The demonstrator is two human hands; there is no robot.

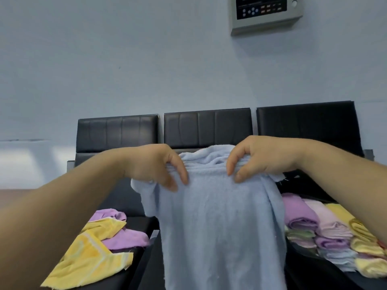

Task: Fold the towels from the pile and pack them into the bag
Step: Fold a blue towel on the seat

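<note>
A light blue towel [217,222] hangs in front of me, held up by its bunched top edge. My left hand [155,164] grips that edge on the left with curled fingers. My right hand [257,158] grips it on the right the same way. The cloth drapes down past the bottom of the view. On the left seat lies a loose pile of towels [100,243], yellow and purple. On the right seat, folded towels [326,233] in purple, pink, yellow, green and blue are stacked in rows inside a dark bag [303,266], mostly hidden.
A row of three black padded seats [207,126] stands against a pale blue wall. A grey control panel [266,13] is mounted high on the wall at the right. A strip of floor shows at the far left.
</note>
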